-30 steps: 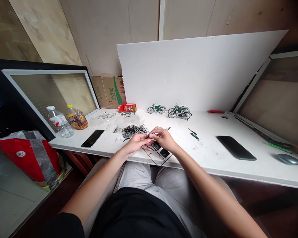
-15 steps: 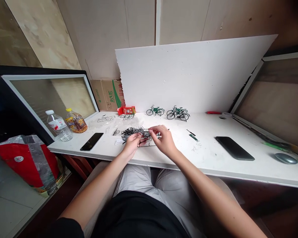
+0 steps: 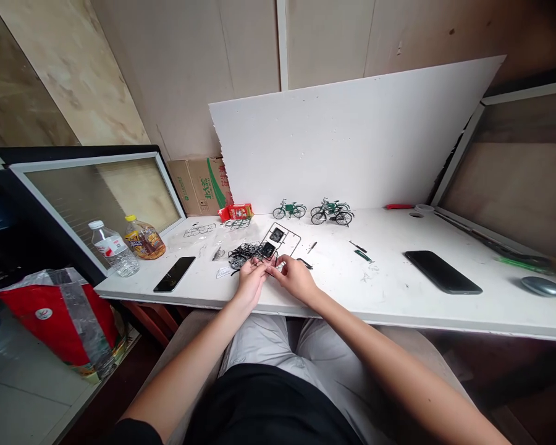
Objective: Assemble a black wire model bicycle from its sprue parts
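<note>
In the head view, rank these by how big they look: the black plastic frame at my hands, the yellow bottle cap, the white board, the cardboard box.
1. White board
2. Cardboard box, partly hidden
3. Black plastic frame
4. Yellow bottle cap

Soft, even light brightens the white tabletop (image 3: 343, 284) and upright board (image 3: 352, 142), while the upper right corner falls dark, a pale reflection crosses the left framed panel (image 3: 88, 204), wide-angle distortion stretches the edges, and fine detail on the black frame (image 3: 277, 234) near the fingers (image 3: 280, 275) is indistinct.
</note>
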A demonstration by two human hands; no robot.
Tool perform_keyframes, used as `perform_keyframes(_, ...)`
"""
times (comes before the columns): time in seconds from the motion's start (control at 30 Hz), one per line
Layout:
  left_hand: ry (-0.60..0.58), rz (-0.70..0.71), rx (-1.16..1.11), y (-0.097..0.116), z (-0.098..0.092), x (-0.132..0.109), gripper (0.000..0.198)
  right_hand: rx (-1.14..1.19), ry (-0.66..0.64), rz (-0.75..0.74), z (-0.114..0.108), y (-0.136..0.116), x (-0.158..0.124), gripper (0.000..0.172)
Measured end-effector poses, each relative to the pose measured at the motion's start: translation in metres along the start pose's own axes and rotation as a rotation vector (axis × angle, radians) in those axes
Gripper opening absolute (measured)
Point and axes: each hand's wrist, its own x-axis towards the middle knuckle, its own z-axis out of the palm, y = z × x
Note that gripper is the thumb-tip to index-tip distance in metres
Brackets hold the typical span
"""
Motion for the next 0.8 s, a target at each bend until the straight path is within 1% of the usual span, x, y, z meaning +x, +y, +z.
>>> perform_keyframes(0.07,-0.029,-0.07,-0.058,0.002,-0.003,0.001,0.038,-0.046,0.004,-0.038,-0.001,0.005,0.002,0.02)
perform_keyframes(0.17,-0.07,-0.158,-0.104,0.012,-0.005,0.002,0.036,-0.095,-0.054,-0.089,-0.006,0.01,0.005,0.015)
perform_keyframes(0.23,-0.133,-0.152,-0.046,0.02,-0.005,0.002,0.037,-0.146,-0.093,-0.11,-0.011,0.012,0.006,0.016)
perform_keyframes(0.3,-0.179,-0.098,0.075,0.026,-0.004,0.002,0.043,-0.183,-0.112,-0.135,-0.014,0.013,0.006,0.017)
perform_keyframes(0.37,-0.159,-0.039,0.205,0.029,-0.004,0.001,0.047,-0.189,-0.109,-0.177,-0.016,0.014,0.007,0.018)
perform_keyframes(0.43,-0.111,-0.001,0.296,0.029,-0.004,0.001,0.05,-0.182,-0.051,-0.229,-0.016,0.016,0.007,0.018)
perform_keyframes(0.5,-0.087,0.002,0.317,0.028,-0.003,0.001,0.052,-0.178,0.057,-0.283,-0.015,0.017,0.008,0.015)
perform_keyframes(0.57,-0.07,0.001,0.27,0.028,-0.002,0.001,0.053,-0.168,0.136,-0.355,-0.013,0.018,0.009,0.013)
perform_keyframes(0.6,-0.063,0.005,0.232,0.028,-0.001,0.0,0.053,-0.157,0.143,-0.39,-0.012,0.019,0.009,0.012)
perform_keyframes(0.7,-0.063,0.018,0.143,0.031,0.002,0.0,0.052,-0.083,0.085,-0.442,-0.007,0.021,0.011,0.014)
perform_keyframes(0.8,-0.087,-0.009,0.147,0.035,0.0,0.002,0.05,0.043,0.067,-0.452,-0.003,0.023,0.013,0.017)
